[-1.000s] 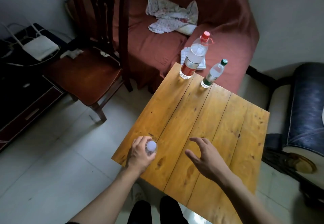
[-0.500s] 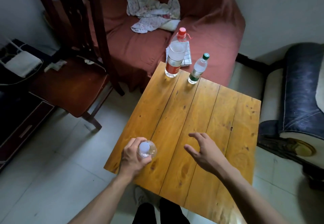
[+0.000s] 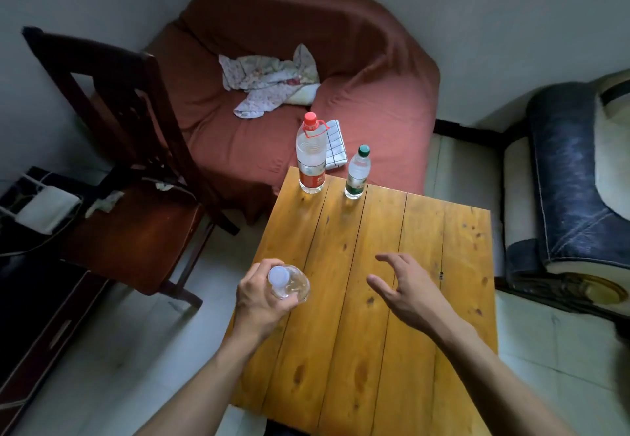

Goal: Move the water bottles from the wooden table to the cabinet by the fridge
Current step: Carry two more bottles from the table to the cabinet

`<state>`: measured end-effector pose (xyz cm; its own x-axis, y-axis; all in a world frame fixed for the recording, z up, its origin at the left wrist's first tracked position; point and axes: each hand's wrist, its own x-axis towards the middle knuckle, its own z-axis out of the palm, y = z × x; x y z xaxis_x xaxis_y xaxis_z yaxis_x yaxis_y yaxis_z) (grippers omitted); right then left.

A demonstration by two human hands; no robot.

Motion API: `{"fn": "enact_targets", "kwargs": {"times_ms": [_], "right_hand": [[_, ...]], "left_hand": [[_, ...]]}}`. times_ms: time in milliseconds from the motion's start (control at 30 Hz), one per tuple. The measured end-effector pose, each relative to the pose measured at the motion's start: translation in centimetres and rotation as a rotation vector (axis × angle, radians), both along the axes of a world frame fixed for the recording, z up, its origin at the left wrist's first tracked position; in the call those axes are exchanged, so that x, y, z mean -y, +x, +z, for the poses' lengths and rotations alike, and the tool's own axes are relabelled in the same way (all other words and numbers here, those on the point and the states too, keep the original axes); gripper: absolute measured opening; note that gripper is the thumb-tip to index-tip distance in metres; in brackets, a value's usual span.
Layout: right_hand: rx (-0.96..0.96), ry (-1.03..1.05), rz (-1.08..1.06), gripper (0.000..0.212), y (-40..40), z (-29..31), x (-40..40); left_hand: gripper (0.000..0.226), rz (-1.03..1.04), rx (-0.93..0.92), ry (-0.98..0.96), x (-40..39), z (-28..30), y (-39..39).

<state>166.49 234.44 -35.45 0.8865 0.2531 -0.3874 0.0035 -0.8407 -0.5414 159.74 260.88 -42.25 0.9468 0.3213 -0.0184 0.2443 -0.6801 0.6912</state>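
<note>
Item 1: clear bottle with pale cap (image 3: pixel 288 282), sitting at 7 o'clock of the wooden table (image 3: pixel 375 299), over its left edge; being grasped around the body by left hand (image 3: pixel 260 299), fingers wrapping it, cap pointing up toward the camera. Whether resting on the boards or lifted, cannot tell.

Item 2: right hand (image 3: pixel 405 287), hovering over the table's centre, fingers spreading loosely, grasping nothing.

Item 3: large red-capped bottle (image 3: pixel 310 156), standing upright at 11 o'clock of the table, near the far edge.

Item 4: small green-capped bottle (image 3: pixel 358 173), standing upright at 12 o'clock, just beside the red-capped one, not touching.

Surroundings: red-covered sofa (image 3: pixel 358 77) lying beyond the table at 12 o'clock, carrying crumpled floral cloth (image 3: pixel 269 84) and checked cloth (image 3: pixel 335 145); dark wooden chair (image 3: pixel 136 224) standing at 9 o'clock; blue armchair (image 3: pixel 572 179) sitting at 3 o'clock.
</note>
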Motion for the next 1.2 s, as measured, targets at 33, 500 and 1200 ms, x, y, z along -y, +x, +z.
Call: {"fn": "enact_targets", "kwargs": {"times_ms": [33,500,1200], "right_hand": [[0.000,-0.003,-0.016,0.057,0.3,-0.1,-0.1],[-0.001,-0.056,-0.176,0.057,7.1,-2.6,-3.8],[0.009,0.005,-0.207,0.053,20.3,-11.1,-3.6]], "left_hand": [[0.057,-0.013,-0.006,-0.002,-0.3,-0.2,0.8],[0.059,-0.134,-0.021,-0.086,-3.2,-4.2,13.5],[0.057,-0.188,-0.092,-0.088,-1.6,-10.8,28.3]]}}
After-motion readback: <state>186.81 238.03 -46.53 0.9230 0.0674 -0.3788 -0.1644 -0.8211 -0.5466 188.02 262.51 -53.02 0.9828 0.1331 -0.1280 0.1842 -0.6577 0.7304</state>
